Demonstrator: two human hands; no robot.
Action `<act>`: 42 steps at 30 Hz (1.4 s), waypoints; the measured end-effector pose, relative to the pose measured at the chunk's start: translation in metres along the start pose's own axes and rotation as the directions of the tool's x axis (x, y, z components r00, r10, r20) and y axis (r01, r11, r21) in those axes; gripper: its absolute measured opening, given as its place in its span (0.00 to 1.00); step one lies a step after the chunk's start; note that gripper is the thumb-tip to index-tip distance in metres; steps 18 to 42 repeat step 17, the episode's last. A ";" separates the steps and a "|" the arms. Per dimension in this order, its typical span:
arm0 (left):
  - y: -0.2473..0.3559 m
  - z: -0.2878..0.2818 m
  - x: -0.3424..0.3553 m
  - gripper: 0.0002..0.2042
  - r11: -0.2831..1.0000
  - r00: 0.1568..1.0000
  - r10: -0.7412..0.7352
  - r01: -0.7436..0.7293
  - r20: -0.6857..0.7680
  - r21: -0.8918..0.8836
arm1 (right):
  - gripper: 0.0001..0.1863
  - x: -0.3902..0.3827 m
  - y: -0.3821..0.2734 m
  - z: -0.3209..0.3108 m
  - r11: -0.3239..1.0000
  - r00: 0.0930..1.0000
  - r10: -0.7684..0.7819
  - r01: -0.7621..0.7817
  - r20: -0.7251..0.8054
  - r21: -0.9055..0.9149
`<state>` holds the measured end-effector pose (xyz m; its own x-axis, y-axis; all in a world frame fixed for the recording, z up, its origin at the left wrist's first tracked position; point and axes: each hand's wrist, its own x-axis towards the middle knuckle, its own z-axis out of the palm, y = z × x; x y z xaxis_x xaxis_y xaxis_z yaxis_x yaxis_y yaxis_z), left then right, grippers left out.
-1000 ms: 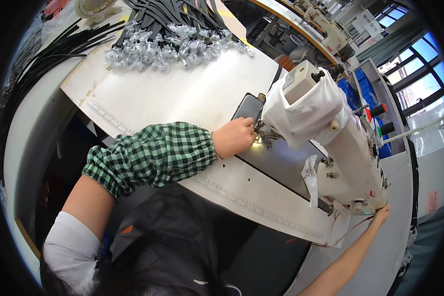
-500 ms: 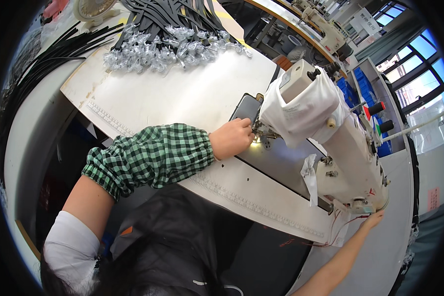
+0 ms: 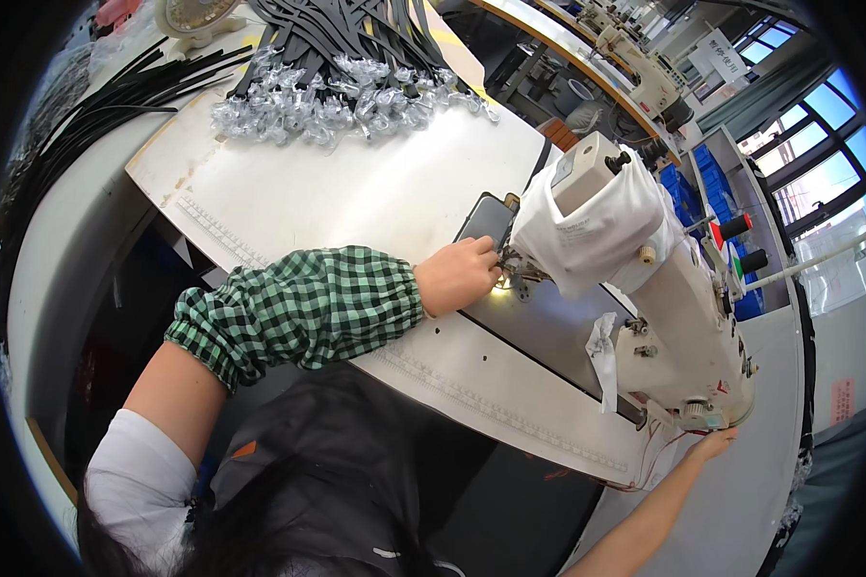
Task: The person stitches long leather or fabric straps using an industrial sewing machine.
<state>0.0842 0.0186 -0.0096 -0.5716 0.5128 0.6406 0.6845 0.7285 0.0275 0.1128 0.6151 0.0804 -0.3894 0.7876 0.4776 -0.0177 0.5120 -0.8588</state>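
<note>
A white sewing machine (image 3: pixel 678 322) stands on the table, its head wrapped in white cloth (image 3: pixel 582 236). Close to the lit needle area, my left hand (image 3: pixel 459 276) is closed, fingertips bent together beside the presser parts. Whatever it pinches is too small or hidden to make out. My left forearm wears a green-and-black checked sleeve cover (image 3: pixel 303 303). At the machine's right end, my right hand (image 3: pixel 714 444) grips the lower edge of the handwheel (image 3: pixel 744 409), with its fingertips partly hidden. A dark phone-like slab (image 3: pixel 486 217) lies just beyond my left hand.
Black straps (image 3: pixel 332 38) with clear plastic-wrapped ends are heaped on the far part of the table (image 3: pixel 289 183). More black strips (image 3: pixel 96 130) lie at the left. Thread spools (image 3: pixel 733 227) stand behind the machine. A white scrap (image 3: pixel 602 358) hangs near its base.
My right hand has moved slightly left and down along the handwheel. My left hand stays by the needle area. The whole view has shifted a little.
</note>
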 end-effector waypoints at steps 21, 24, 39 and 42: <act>-0.057 0.008 0.021 0.05 0.982 0.987 -0.144 0.151 -0.067 0.114 | 0.30 0.142 0.000 0.026 0.851 0.892 -0.012 0.247 0.452 -0.463; -0.057 0.008 0.021 0.05 0.982 0.987 -0.144 0.151 -0.067 0.114 | 0.30 0.142 0.000 0.026 0.851 0.892 -0.012 0.247 0.452 -0.463; -0.057 0.008 0.021 0.05 0.982 0.987 -0.144 0.151 -0.067 0.114 | 0.30 0.142 0.000 0.026 0.851 0.892 -0.012 0.247 0.452 -0.463; -0.057 0.008 0.021 0.05 0.982 0.987 -0.144 0.151 -0.067 0.114 | 0.30 0.142 0.000 0.026 0.851 0.892 -0.012 0.247 0.452 -0.463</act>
